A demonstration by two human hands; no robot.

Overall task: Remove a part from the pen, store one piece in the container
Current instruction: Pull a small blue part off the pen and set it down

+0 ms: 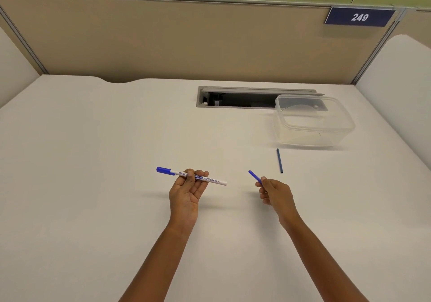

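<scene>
A white whiteboard marker (211,179) with a blue cap at its left end lies across the fingers of my left hand (186,192), held palm up above the desk's middle. To its right, my right hand (275,193) pinches a short blue piece (254,176) that points up and left. The two hands are apart. A thin dark blue rod (279,161) lies loose on the desk, just beyond my right hand. Further back on the right stands a clear plastic container (335,136), open on top, with nothing visible inside.
A white desk (93,161) is enclosed by beige partition walls. An open cable slot (238,100) is cut into the desk behind and left of the container. A blue plate with the number 249 (359,17) hangs on the back wall.
</scene>
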